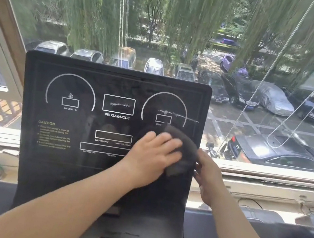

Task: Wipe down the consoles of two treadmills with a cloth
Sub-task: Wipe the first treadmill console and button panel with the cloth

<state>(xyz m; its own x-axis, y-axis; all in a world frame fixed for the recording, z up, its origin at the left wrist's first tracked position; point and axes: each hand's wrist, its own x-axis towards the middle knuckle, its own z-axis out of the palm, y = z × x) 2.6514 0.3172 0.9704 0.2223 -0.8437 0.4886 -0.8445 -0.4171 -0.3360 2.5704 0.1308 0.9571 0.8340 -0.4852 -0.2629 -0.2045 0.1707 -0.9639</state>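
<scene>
Head view looks down onto a black treadmill console (93, 120) standing in front of a window (187, 30), and every place below is given relative to that console. On its lower right part, under the right-hand dial and just right of the small readout boxes, a dark cloth (182, 154) lies bunched against the panel. The left hand (151, 159) reaches across from the lower left and presses flat on the cloth, fingers spread and extended over its upper edge rather than curled round it. The right hand (210, 175) sits at the console's right edge, touching the cloth's right side; it looks to be pinching or steadying that side, but its fingers are partly hidden behind the cloth, so I cannot tell how firmly it grips. The cloth appears soft, light and limp, folding over itself, so it should follow the flat glossy panel easily and is best driven by an open palm on its middle, with loose corners tucked under. Pale smears (179, 116) show across the right dial and the centre box, above the cloth, so that upper band probably remains to be wiped.
</scene>
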